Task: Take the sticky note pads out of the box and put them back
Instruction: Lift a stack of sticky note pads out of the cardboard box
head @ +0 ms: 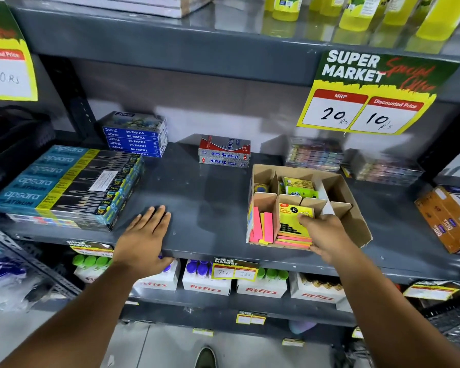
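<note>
The right hand (327, 235) grips a yellow sticky note pad (294, 217) in the cardboard box's (356, 224) front compartment; the left hand (144, 235) lies flat, open, on the shelf (197, 195). No pads are out: early, I'd judge.

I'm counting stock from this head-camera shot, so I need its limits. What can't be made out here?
- How many sticky note pads sit in the box: the right hand and the cardboard dividers hide some.
- Right hand's grip on the front pad: fingertips hidden behind it.
- Packs at the shelf's back right: too blurred to read.
- Bottles above: cut off by the top edge.
</note>
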### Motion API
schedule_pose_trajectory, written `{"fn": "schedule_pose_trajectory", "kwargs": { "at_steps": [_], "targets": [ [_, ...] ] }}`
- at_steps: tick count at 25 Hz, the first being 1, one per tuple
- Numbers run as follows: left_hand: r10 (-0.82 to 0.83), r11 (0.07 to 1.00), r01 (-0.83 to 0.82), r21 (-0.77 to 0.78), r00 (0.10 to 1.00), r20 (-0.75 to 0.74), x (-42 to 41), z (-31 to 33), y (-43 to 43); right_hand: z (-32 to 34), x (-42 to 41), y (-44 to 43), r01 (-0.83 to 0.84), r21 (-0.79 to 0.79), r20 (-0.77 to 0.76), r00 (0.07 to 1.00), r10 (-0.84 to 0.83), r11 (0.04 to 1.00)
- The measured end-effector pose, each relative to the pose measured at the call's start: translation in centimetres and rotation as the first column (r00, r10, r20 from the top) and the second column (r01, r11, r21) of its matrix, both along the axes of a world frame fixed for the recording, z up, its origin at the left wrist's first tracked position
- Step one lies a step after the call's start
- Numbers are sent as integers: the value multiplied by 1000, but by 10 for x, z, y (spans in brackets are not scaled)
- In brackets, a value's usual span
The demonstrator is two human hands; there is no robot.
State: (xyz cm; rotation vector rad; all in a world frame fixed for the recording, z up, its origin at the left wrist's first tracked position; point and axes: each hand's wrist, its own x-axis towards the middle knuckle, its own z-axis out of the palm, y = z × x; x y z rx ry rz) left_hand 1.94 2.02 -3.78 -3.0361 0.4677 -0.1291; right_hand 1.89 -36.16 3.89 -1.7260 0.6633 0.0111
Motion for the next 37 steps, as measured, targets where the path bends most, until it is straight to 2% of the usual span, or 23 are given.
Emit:
{"fn": "schedule_pose_trajectory", "kwargs": {
  "at_steps": [2, 4, 14, 20, 22, 24, 26, 27, 28, 30, 32, 34, 37],
  "targets": [
    [-3, 1000, 3, -4, 1000, 0, 0, 0, 0, 2, 7, -2, 62, 126, -56, 997, -56, 990],
    [-2, 1000, 2, -6, 1000, -1, 0, 0, 1, 2, 11, 0, 95, 167, -77, 994, -83, 981],
    [7, 1000, -7, 23, 1000, -1, 0, 0, 1, -6, 10, 7, 162, 127, 3, 987, -164, 979],
    [9, 1000, -9, 22, 1000, -7, 0, 2, 1, 6, 8, 4, 167, 266, -69, 986, -154, 950],
    [12, 1000, -12, 23, 1000, -11, 0, 2, 1, 10, 4, 6, 132, 294, -43, 991, -124, 947],
    [18, 1000, -18, 18, 1000, -17, -1, 1, 0, 14, -3, 12, 95, 220, 69, 991, -113, 971],
    [18, 1000, -17, 18, 1000, -21, -1, 1, 1, 21, -14, 20, 111, -58, 246, 965, -94, 992],
    [19, 1000, -19, 19, 1000, -23, -1, 1, 0, 26, -22, 26, 162, -143, 342, 934, -105, 976],
    [20, 1000, -19, 12, 1000, -20, -1, 1, 0, 33, -30, 32, 190, -136, 430, 895, -115, 972],
    [17, 1000, -17, -26, 1000, -10, -1, 1, 1, 51, -45, 50, 121, 65, 561, 816, -137, 990],
    [1, 999, -2, -34, 1000, -20, -1, 2, 1, 66, -51, 76, -49, 258, 601, 790, -120, 965],
    [-26, 998, 25, -55, 1000, -14, -2, 2, 2, 71, -49, 106, -136, 346, 566, 819, -91, 928],
    [-19, 998, 18, -61, 1000, -14, -4, 3, 2, 57, -37, 148, -108, 389, 445, 891, -84, 915]
  ]
}}
